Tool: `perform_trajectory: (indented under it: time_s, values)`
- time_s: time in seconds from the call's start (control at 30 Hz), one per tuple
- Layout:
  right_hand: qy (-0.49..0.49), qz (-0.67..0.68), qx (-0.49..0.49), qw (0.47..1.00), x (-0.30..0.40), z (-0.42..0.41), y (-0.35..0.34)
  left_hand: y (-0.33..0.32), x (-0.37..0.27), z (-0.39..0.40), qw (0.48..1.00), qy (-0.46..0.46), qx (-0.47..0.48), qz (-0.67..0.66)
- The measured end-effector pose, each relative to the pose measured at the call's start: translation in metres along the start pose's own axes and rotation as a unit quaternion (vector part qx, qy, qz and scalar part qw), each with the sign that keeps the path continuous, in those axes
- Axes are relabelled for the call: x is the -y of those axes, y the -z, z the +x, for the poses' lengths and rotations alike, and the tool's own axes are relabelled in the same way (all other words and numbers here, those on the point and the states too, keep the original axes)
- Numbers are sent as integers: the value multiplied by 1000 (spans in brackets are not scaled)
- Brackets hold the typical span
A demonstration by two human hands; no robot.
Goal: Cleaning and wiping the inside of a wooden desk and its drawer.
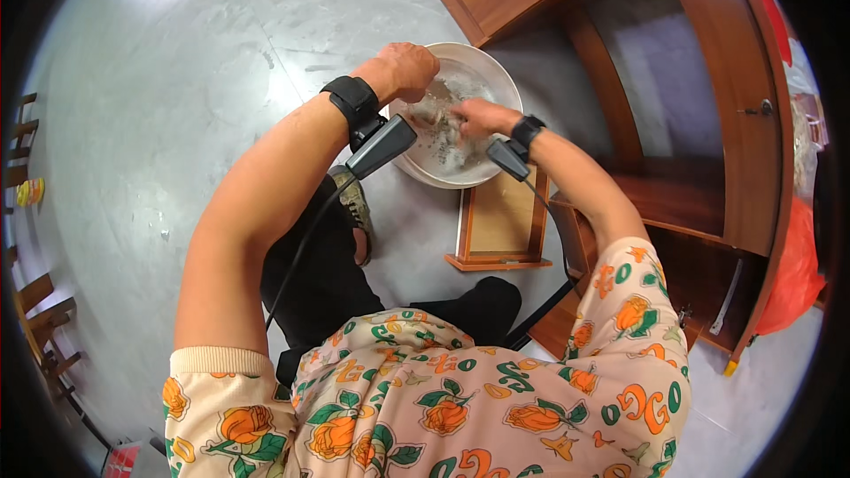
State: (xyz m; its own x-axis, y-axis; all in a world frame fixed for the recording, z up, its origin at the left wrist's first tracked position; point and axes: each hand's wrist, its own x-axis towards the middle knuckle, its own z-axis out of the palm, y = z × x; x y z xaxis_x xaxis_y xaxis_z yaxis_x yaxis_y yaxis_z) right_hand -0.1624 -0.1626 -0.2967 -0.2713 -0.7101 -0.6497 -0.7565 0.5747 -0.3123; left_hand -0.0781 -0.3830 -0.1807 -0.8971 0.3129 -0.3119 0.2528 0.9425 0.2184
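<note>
A round, pale bucket [508, 73] holds murky water with suds [448, 159]. My left hand [405, 70] is curled over the bucket's left rim, with its palm side hidden. Over the water is my right hand [483, 117], its fingers pointing left and blurred by motion. Between and below the hands lies a blurred greyish mass [438, 121], perhaps wet cloth or splashing water. Whether either hand grips it cannot be made out. Each wrist wears a black strap with a small cabled device.
A wooden drawer [505, 226] lies on the grey floor [199, 79] just below the bucket. A brown wooden cabinet [744, 146] with an open compartment stands at right, near my right arm. Beside it hangs a red plastic bag [790, 272]. Wooden chairs [46, 318] line the left edge.
</note>
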Motion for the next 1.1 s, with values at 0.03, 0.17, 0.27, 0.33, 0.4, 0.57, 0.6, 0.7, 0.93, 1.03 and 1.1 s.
perform_trajectory:
  time_s: [0.03,0.17,0.27,0.33,0.4,0.57,0.6,0.7,0.93,1.03,1.1]
  values:
    - [4,1,-1,1000,11,-9,7,-3,4,-3,1000,3,3,2]
    - [-28,268,-154,951,74,-93,86,-17,1,-4,997,-30,13,-73]
    - [7,326,-219,920,101,-152,125,-24,-11,-1,977,-119,-24,-176]
    - [35,331,-264,906,128,-182,147,-38,-13,5,950,-170,-23,-262]
    - [49,322,-330,886,141,-212,158,-38,-30,7,914,-194,-45,-353]
    - [75,355,-432,826,131,-239,150,-22,-59,-3,841,-122,-68,-523]
    - [87,374,-476,791,120,-244,141,-9,-70,-4,866,-89,-88,-484]
    - [36,435,-518,736,87,-221,100,-35,-37,7,886,-43,-233,-399]
    - [-147,446,-376,799,23,-137,-34,-15,-55,3,826,47,-188,-530]
    - [-35,690,-371,621,78,-109,-36,-20,-42,-2,751,53,-184,-632]
    - [5,793,-303,529,91,-91,-37,-26,-31,0,691,44,-179,-698]
